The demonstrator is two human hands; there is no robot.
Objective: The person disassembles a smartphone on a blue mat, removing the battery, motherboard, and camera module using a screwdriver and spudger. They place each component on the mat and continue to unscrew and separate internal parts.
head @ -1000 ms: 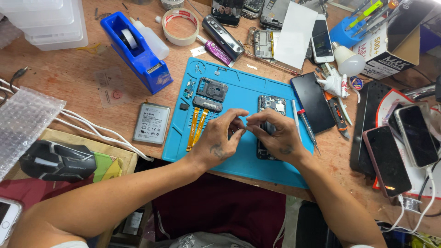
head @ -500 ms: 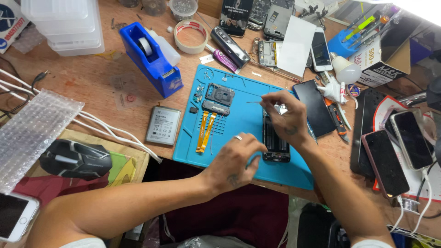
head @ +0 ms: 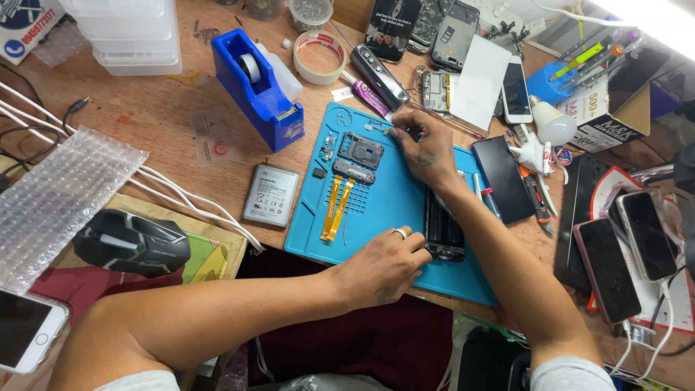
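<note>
The opened black phone chassis [head: 443, 230] lies near the right edge of the blue silicone repair mat [head: 376, 217]; it is light, rigid at the frame, with fragile internals, so grip it by the side edges. The left hand [head: 382, 266], loosely curled, steadies its lower end. The right hand [head: 423, 148] apparently pinches 1 tiny part at the mat's far edge.

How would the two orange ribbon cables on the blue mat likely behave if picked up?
The orange ribbon cables look thin and flat, so probably floppy and very light. Lying loose on the blue mat, they would likely slide when pushed and could crease if bent sharply.
</note>
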